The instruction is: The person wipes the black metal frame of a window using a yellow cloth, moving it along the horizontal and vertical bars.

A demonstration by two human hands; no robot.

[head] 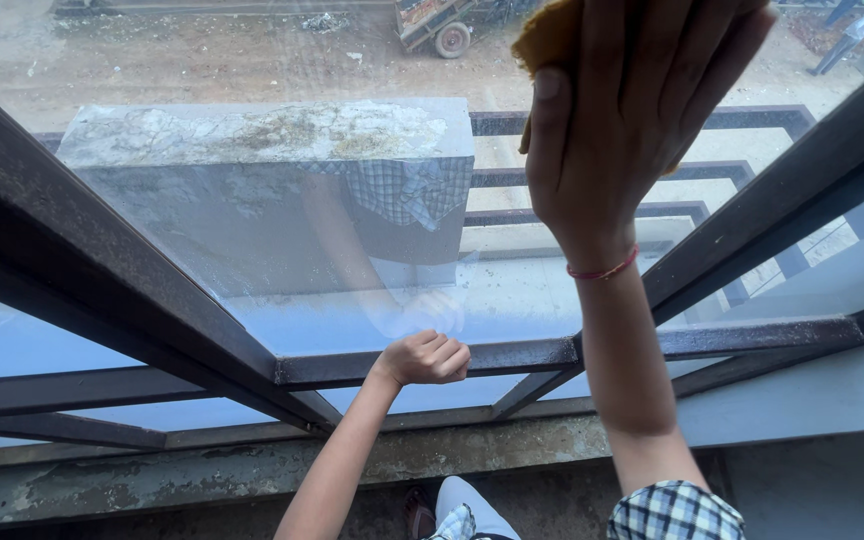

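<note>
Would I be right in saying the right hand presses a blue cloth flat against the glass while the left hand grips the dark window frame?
Not quite: the cloth is yellow, not blue, as the head view shows. The right hand does press it against the glass, and the left hand grips the dark window frame.

One head-worn view looks steeply down and outward through the clear glass pane (372,250), close behind the raised right hand (622,130); street beyond.

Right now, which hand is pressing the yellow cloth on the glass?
The right hand, raised flat over the yellow cloth. The left hand only grips the dark window frame bar below.
</note>
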